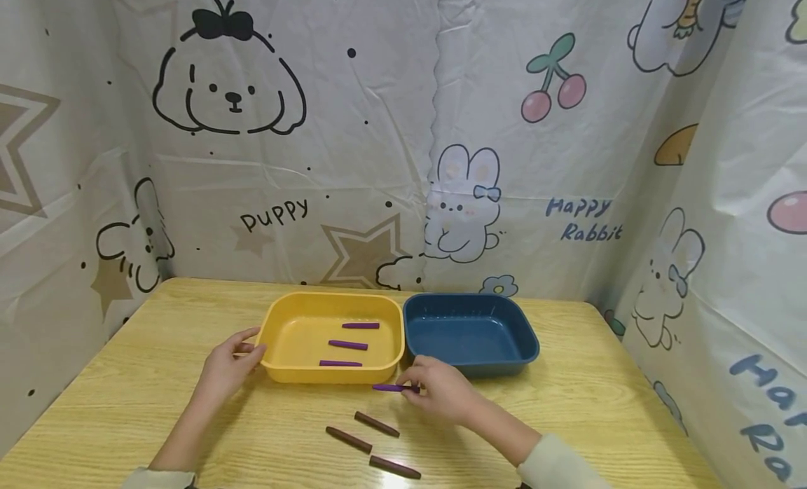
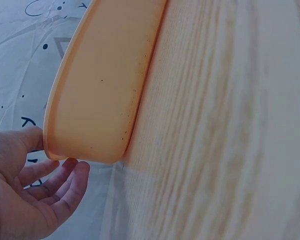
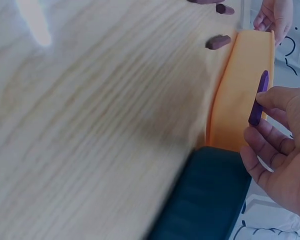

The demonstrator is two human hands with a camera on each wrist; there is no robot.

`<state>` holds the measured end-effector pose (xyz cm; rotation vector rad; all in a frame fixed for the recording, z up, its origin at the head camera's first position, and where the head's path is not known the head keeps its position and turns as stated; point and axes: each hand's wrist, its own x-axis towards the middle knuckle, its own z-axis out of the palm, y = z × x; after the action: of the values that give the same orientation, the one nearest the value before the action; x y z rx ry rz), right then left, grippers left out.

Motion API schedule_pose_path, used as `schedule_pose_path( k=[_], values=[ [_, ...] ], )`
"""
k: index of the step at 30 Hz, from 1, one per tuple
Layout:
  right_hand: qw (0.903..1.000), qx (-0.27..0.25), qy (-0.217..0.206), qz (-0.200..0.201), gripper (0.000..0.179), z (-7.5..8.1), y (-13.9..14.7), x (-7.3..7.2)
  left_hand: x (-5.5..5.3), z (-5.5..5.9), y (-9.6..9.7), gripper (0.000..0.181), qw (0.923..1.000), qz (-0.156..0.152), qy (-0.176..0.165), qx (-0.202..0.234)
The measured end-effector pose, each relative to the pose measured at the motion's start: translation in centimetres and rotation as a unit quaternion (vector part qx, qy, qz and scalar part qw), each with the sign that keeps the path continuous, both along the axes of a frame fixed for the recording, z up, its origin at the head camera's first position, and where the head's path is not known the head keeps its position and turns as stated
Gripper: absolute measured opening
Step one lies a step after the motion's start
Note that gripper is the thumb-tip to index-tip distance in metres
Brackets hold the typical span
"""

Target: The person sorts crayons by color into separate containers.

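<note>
Between the thumb and fingertips of my right hand [image 1: 441, 389] is a purple crayon [image 1: 387, 387], held just in front of the yellow bin. The right wrist view shows the same purple crayon [image 3: 260, 100] pinched, with the other fingers loosely bent. At the left end of the yellow bin [image 1: 328, 377], my left hand [image 1: 230, 363] holds the rim, its thumb at the edge and bent fingers against the outside, as the left wrist view shows. Three purple crayons [image 1: 348, 345] lie inside this bin. Three brown crayons [image 1: 376, 424] lie on the table in front.
A dark blue bin [image 1: 471, 369] stands against the right side of the yellow one; nothing shows inside it. Both are on a light wooden table [image 1: 605, 405]. A printed cloth [image 1: 366, 160] hangs behind the table and along its sides.
</note>
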<state>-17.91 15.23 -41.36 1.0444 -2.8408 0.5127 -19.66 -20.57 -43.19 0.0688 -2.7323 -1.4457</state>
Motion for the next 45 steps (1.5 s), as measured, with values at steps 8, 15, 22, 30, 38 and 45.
schedule_pose_path(
  k=[8, 15, 22, 30, 38, 45],
  values=[
    [0.9999, -0.002, 0.009, 0.006, 0.011, 0.9, -0.2, -0.3, 0.1, 0.0, -0.1, 0.053, 1.0000, 0.003, -0.002, 0.003],
    [0.9998, -0.007, 0.014, 0.012, 0.011, 1.9, -0.6, -0.7, 0.1, 0.0, -0.1, 0.053, 1.0000, 0.004, -0.001, 0.001],
    [0.9996, -0.007, 0.021, 0.017, 0.010, 2.5, -1.0, -0.9, 0.1, -0.1, -0.1, 0.053, 1.0000, 0.003, 0.004, 0.000],
    [0.9990, -0.001, 0.034, 0.030, 0.010, 2.7, -1.8, -1.6, 0.1, 0.0, -0.1, 0.053, 1.0000, 0.005, -0.001, 0.000],
    [0.9988, 0.009, 0.040, 0.027, 0.012, 2.7, -2.6, -2.1, 0.0, -0.1, 0.0, 0.053, 1.0000, 0.003, 0.001, 0.007],
    [0.9993, 0.012, 0.030, 0.018, 0.014, 2.6, -3.1, -2.5, 0.0, -0.1, 0.0, 0.053, 0.9999, 0.000, 0.003, 0.013]
  ],
)
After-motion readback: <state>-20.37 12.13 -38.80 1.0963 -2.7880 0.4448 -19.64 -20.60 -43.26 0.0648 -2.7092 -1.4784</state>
